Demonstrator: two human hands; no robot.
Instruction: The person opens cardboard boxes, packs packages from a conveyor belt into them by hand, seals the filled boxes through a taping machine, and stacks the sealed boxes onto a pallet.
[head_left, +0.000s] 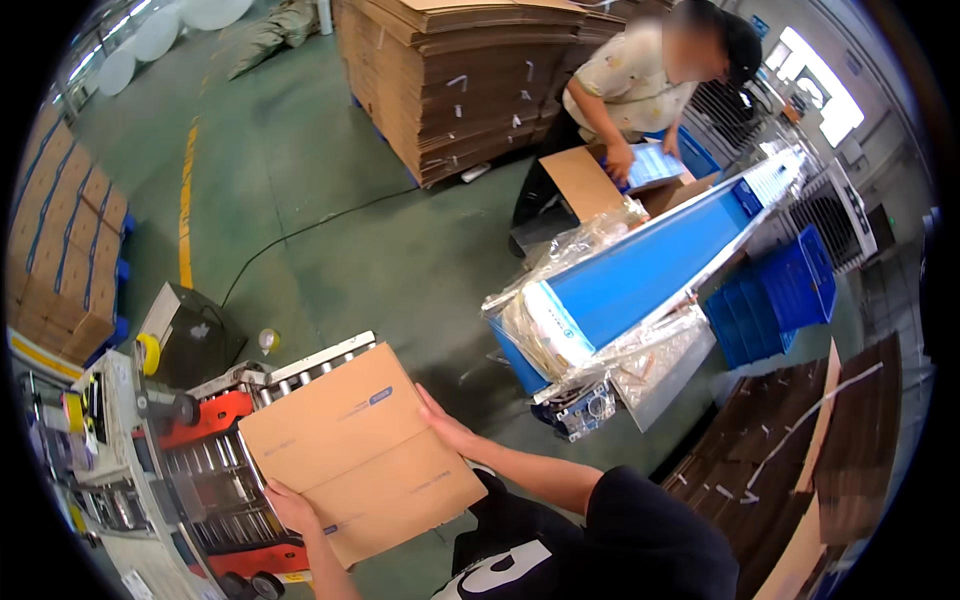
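Note:
Both my hands hold a brown cardboard carton (365, 450) at the lower middle, tilted in front of my body. A seam runs across its broad face, and small dark print marks both halves. My left hand (292, 508) grips the near left edge, thumb on the face and the other fingers hidden underneath. On the opposite edge, my right hand (445, 425) is closed with its fingers along the cardboard. Part of the carton overhangs a roller conveyor machine (215, 470) with red parts. Whether the carton is flat or has depth is hard to tell.
A blue belt conveyor (650, 265) stands ahead right, plastic bags at its near end. Beside it a person (635, 85) handles an open box (580, 185). Cardboard stacks (470, 90) (800, 450) rise behind and at right. Blue crates (770, 295) and a floor cable (300, 232) lie about.

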